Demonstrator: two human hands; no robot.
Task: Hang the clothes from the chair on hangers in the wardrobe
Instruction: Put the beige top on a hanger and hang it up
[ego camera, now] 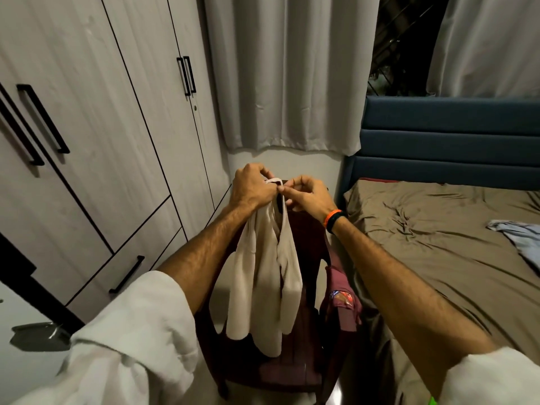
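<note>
A cream garment [263, 276] hangs from both my hands above the dark red chair [295, 372]. My left hand [251, 185] grips its top edge at the collar. My right hand [304, 194] pinches the same edge right beside the left. A maroon garment [340, 302] lies draped over the chair's right arm. The wardrobe [96, 135] stands at the left with its doors shut. No hanger shows in view.
A bed [438, 244] with a brown sheet and a blue headboard fills the right side, close to the chair. A light blue cloth [523, 238] lies on it. Grey curtains [286, 71] hang behind the chair. A door handle [38, 336] shows at the lower left.
</note>
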